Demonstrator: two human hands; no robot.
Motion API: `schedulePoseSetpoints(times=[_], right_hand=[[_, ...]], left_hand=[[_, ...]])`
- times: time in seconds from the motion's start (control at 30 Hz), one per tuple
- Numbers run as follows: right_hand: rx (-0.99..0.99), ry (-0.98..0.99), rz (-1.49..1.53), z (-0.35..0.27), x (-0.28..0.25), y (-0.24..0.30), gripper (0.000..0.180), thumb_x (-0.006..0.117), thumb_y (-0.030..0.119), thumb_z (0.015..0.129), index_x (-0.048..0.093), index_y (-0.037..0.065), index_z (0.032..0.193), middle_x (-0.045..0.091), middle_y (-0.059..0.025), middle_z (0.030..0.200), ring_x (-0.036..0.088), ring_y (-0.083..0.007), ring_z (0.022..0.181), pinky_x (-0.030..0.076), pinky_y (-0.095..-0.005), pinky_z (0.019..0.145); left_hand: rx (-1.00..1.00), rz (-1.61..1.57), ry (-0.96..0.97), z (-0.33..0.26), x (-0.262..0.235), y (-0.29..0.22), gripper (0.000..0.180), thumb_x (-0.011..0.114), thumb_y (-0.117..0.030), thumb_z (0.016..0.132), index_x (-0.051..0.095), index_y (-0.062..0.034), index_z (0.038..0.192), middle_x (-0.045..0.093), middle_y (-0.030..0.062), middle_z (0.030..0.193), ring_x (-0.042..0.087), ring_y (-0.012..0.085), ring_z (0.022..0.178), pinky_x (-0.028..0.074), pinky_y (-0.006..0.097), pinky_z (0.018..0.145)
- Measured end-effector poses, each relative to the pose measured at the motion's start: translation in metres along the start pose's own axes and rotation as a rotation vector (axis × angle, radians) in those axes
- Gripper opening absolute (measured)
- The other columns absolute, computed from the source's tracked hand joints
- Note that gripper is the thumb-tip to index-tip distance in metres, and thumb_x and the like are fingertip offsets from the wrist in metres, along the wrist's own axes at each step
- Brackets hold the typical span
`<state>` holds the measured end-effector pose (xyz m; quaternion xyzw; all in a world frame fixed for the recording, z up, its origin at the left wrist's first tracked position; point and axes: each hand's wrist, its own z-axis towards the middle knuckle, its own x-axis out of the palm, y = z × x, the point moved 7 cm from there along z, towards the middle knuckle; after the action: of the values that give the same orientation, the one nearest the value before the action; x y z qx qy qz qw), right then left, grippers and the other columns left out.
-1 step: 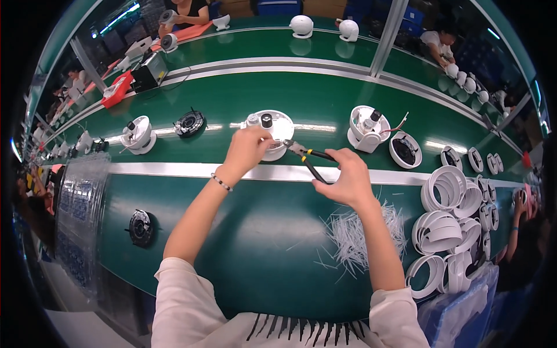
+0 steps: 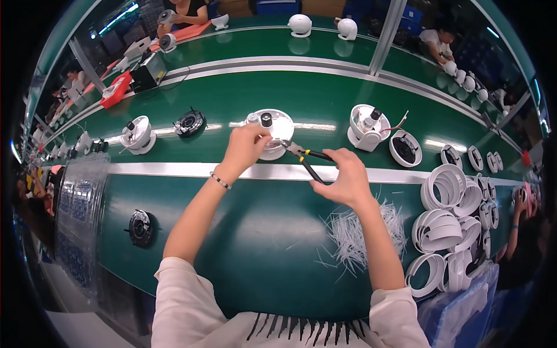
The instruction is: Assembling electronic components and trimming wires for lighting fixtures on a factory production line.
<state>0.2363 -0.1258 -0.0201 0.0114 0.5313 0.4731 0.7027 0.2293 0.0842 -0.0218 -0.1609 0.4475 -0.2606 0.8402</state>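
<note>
"Since the white housing (image 2: 282, 123) lies open on the green bench (image 2: 261, 249), how far along would you call it?"

"Partway, I'd judge. It sits straight ahead of the person, small parts bare inside it and no cover on. Over on the far bench, closed round units (image 2: 300, 26) look finished by comparison."

"And what's done, what's left?"

"That pile of thin white strips (image 2: 348, 232) suggests plenty of trimming is done. Two more housings, one at the left (image 2: 138, 139) and one at the right (image 2: 361, 141), also stand open, and a black round module (image 2: 190, 123) lies apart on the bench, so closing up seems left for all three."

"How are the hands?"

"The right hand (image 2: 346, 177) is wrapped around the handles of the pliers (image 2: 297, 149), which are spread, with the nose at the housing's near edge. The left hand (image 2: 248, 145) reaches over that same edge, fingers curled and drawn together, just beside the nose. Whether they pinch anything, I can't tell."
</note>
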Motion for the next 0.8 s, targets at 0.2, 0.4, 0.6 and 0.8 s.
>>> schedulePoseSetpoints(times=[0.2, 0.4, 0.6, 0.8], right_hand=[[0.015, 0.021, -0.075, 0.003, 0.018, 0.012, 0.056, 0.070, 0.028, 0.051, 0.057, -0.001, 0.097, 0.055, -0.0123, 0.086, 0.051, -0.0285, 0.085, 0.042, -0.0359, 0.076], [0.145, 0.011, -0.177, 0.005, 0.025, 0.012, 0.055, 0.069, 0.029, 0.049, 0.058, -0.001, 0.095, 0.054, -0.0154, 0.087, 0.052, -0.0294, 0.082, 0.043, -0.0363, 0.072], [0.264, 0.203, -0.139, 0.006, 0.026, 0.003, 0.039, 0.067, 0.029, 0.054, 0.060, -0.002, 0.077, 0.058, -0.0173, 0.068, 0.058, -0.0320, 0.065, 0.047, -0.0391, 0.061], [0.360, -0.131, 0.060, -0.027, -0.029, -0.018, 0.043, 0.067, 0.033, 0.057, 0.063, 0.002, 0.087, 0.060, -0.0126, 0.066, 0.059, -0.0244, 0.056, 0.046, -0.0323, 0.055]], left_hand=[[-0.102, -0.101, -0.021, 0.008, 0.005, 0.004, 0.010, 0.063, -0.007, 0.072, 0.062, 0.0022, 0.076, 0.062, 0.0115, 0.074, 0.061, 0.0169, 0.065, 0.049, 0.025, 0.059], [-0.077, -0.146, -0.021, 0.011, 0.014, -0.004, 0.012, 0.063, -0.007, 0.072, 0.061, 0.0037, 0.077, 0.061, 0.0126, 0.075, 0.061, 0.0180, 0.065, 0.050, 0.025, 0.060], [-0.079, -0.152, 0.012, 0.014, 0.023, -0.012, 0.012, 0.063, -0.006, 0.072, 0.060, 0.0039, 0.077, 0.062, 0.0117, 0.074, 0.062, 0.0177, 0.065, 0.049, 0.025, 0.060], [0.078, -0.342, -0.203, 0.002, 0.000, -0.065, 0.008, 0.059, -0.004, 0.075, 0.063, 0.0002, 0.081, 0.064, 0.0102, 0.071, 0.063, 0.0154, 0.064, 0.049, 0.023, 0.059]])
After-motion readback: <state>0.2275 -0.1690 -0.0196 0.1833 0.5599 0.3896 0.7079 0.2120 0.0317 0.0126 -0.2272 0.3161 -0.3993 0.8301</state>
